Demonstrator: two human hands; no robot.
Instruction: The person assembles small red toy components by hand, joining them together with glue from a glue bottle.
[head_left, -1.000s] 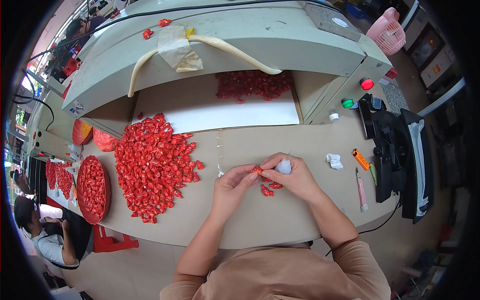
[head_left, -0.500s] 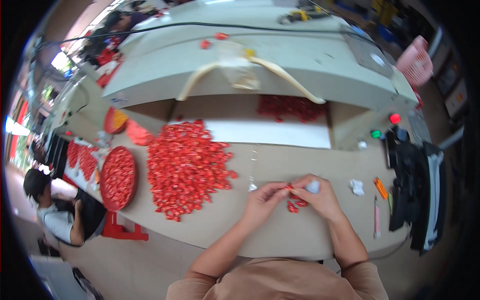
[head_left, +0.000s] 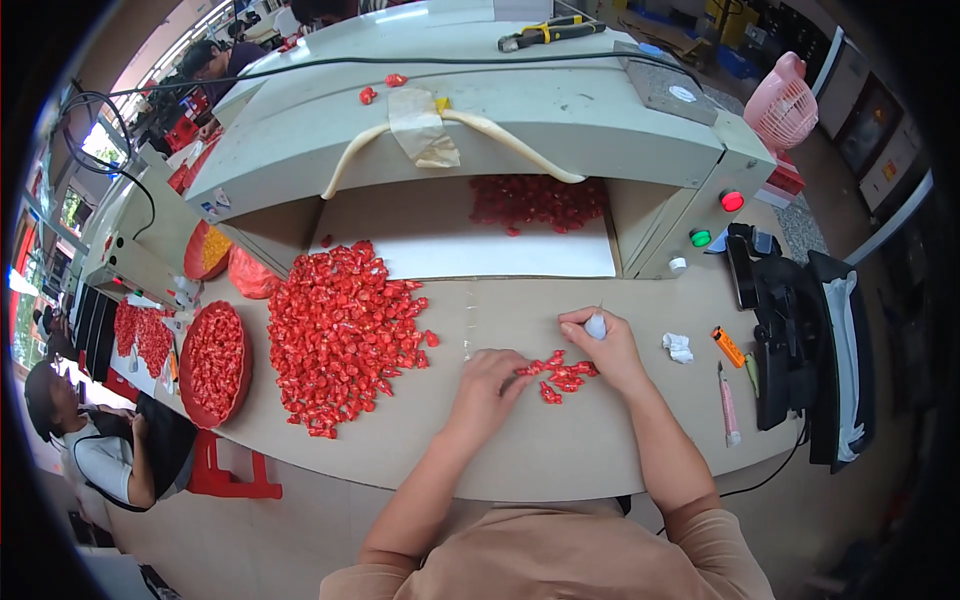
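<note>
A small group of glossy red plastic pieces (head_left: 568,376) lies on the table between my hands. At its left edge, the thumb and fingertips of my left hand (head_left: 484,388) close around one small red piece (head_left: 524,370). My right hand (head_left: 612,352) is closed around a small pale bottle (head_left: 596,326) with a thin needle-like tip pointing up and away. It is just above and right of the group. Left of my left hand spreads a large heap of similar red pieces (head_left: 345,340).
A grey bench housing (head_left: 500,140) spans the back, with more red pieces (head_left: 540,203) inside its opening. A red bowl (head_left: 246,385) of pieces stands left. Crumpled tissue (head_left: 678,347), an orange cutter (head_left: 728,346) and a pink pen-like tool (head_left: 728,405) lie right. A person (head_left: 105,440) sits far left.
My hands were together over the small group, fingers meeting at a red piece. They have parted, the left hand moving to the group's left edge. The whole view has shifted and sharpened.
</note>
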